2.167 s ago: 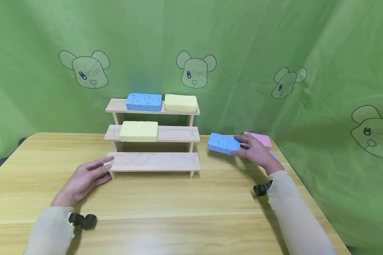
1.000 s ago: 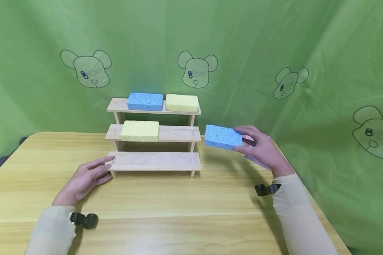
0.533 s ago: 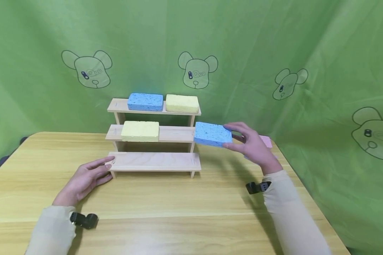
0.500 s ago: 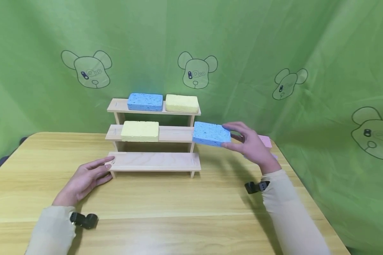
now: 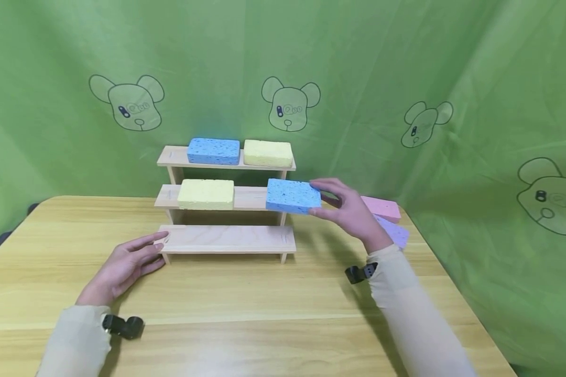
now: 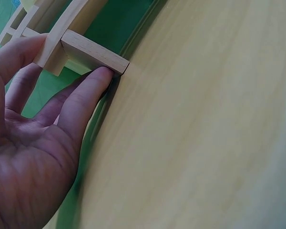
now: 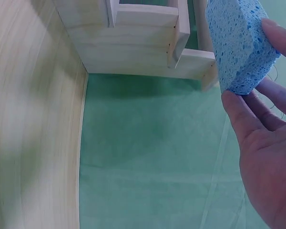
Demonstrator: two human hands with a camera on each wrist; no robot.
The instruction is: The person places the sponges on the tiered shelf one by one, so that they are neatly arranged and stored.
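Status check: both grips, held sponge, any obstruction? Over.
Right grip pinches blue sponge near right end of middle shelf, contact unclear. Left grip holds wooden rack at lower left. Yellow sponge on that shelf's left side; nothing seen blocking.

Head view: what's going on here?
A person's right hand holds a blue sponge at the right end of the middle shelf, right of a yellow sponge. The left hand grips the bottom shelf at its left end. Another blue sponge and another yellow sponge sit on the top shelf; a pink sponge and purple sponge lie farther right.
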